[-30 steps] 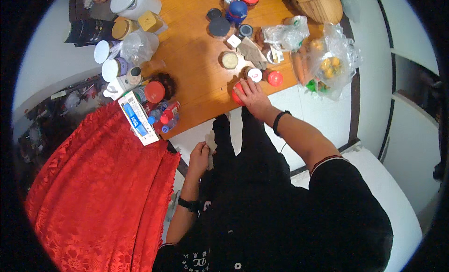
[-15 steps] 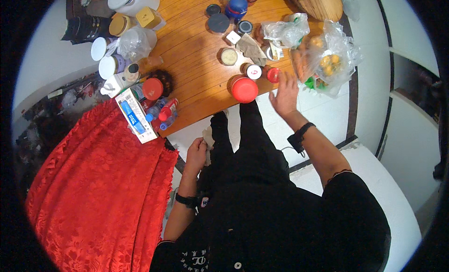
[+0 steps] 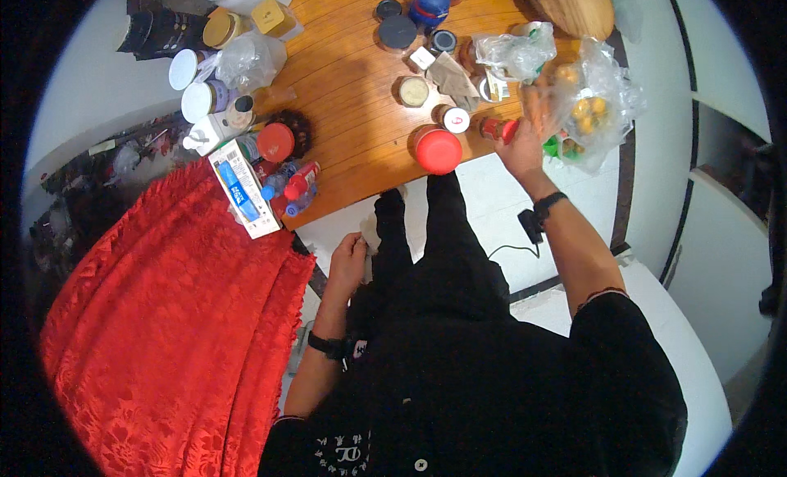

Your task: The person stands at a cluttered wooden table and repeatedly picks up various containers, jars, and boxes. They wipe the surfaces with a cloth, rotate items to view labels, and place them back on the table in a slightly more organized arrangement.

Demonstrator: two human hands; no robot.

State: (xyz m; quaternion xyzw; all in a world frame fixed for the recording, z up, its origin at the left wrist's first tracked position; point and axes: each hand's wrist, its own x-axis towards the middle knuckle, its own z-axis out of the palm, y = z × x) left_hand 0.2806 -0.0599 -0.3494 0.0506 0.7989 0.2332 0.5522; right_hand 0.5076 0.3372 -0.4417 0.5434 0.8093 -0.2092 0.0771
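Observation:
At the table's near right edge, my right hand (image 3: 521, 155) is closed on a small red-lidded jar (image 3: 497, 130). The jar tilts, its lid toward my fingers. Low beside my leg, off the table's front edge, my left hand (image 3: 348, 261) pinches a beige cloth (image 3: 371, 233), part of which hangs behind the fingers. Left of the held jar stand a white-lidded jar (image 3: 455, 119) and a larger jar with a red lid (image 3: 438, 150). A crumpled grey-brown cloth (image 3: 451, 81) lies just beyond them, next to an open-looking jar with pale contents (image 3: 413, 91).
Clear plastic bags with orange fruit (image 3: 589, 112) lie right of my right hand. Bottles, tubs and a blue-and-white box (image 3: 244, 194) crowd the table's left side. A red cloth (image 3: 164, 329) drapes at left. Dark-lidded jars (image 3: 398, 33) and a wooden board (image 3: 574, 9) stand farther back.
My right hand has moved from open beside the small red-lidded jar to closed on it, and the jar has tipped over. My left hand still holds the beige cloth. The view has shifted slightly.

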